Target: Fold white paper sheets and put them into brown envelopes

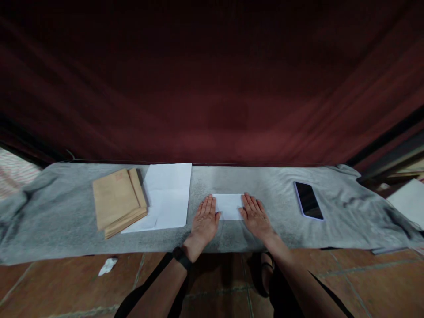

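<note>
A small folded white paper lies on the grey cloth that covers the table. My left hand lies flat on the paper's left edge, fingers stretched out and together. My right hand rests flat on its right edge in the same way. Neither hand holds anything. A black band sits on my left wrist.
A stack of brown envelopes lies to the left, beside white sheets. A dark phone lies face up to the right. A dark red curtain hangs behind. A crumpled paper scrap lies on the tiled floor.
</note>
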Action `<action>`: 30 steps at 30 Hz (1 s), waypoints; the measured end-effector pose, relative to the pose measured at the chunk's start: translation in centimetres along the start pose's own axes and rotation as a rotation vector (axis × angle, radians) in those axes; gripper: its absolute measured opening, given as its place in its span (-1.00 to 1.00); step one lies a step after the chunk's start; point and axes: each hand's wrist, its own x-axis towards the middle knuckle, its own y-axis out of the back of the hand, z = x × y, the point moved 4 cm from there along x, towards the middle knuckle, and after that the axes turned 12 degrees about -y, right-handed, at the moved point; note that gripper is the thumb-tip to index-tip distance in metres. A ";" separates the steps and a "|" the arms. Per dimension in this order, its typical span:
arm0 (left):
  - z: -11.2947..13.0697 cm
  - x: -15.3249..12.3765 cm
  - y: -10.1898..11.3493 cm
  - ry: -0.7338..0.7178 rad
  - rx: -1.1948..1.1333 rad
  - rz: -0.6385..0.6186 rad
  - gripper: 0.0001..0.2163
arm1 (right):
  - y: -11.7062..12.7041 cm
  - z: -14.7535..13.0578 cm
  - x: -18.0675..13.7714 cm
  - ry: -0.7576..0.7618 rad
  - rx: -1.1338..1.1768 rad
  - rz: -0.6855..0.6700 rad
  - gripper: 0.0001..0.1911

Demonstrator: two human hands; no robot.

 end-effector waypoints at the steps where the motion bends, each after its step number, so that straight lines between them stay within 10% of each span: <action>1: -0.1 -0.1 -0.1 0.000 -0.001 0.001 -0.45 | 0.1 0.1 0.0 0.001 -0.008 -0.001 -0.41; 11: -0.1 -0.1 1.1 0.025 0.020 0.057 -0.45 | 0.6 1.3 0.3 -0.058 0.026 0.041 -0.39; 18: 4.9 0.0 0.9 -0.311 -0.086 0.042 -0.45 | 1.2 -3.5 -0.2 0.174 0.269 -0.061 -0.39; 30: 5.1 -0.6 0.8 -0.281 -0.139 0.013 -0.42 | 0.5 -4.2 -1.7 0.227 0.133 -0.057 -0.38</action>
